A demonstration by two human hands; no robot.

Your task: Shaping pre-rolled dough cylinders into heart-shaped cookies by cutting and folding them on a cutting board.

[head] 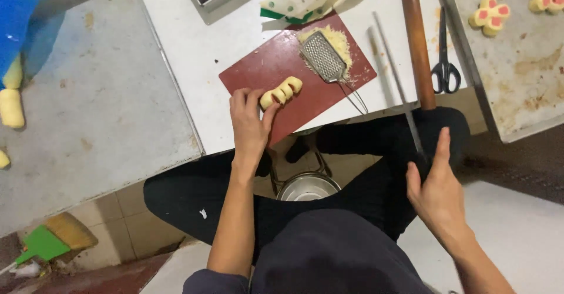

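Note:
My left hand (249,123) rests on the near corner of a dark red cutting board (276,65), its fingers touching a short log of yellow dough (281,92) that is cut into slices. A small metal grater (325,58) lies on the same board over a heap of grated yellowish shavings (341,40). My right hand (437,188) hangs above my right knee with fingers together and thumb out, holding nothing. It is near the end of a thin metal rod (399,82).
A wooden rolling pin (416,35) and black scissors (445,71) lie right of the board. A baking tray (517,71) with flower-shaped cookies (489,15) sits far right. A grey tray (94,106) with dough pieces (12,107) lies left. A metal bowl (307,187) is on the floor.

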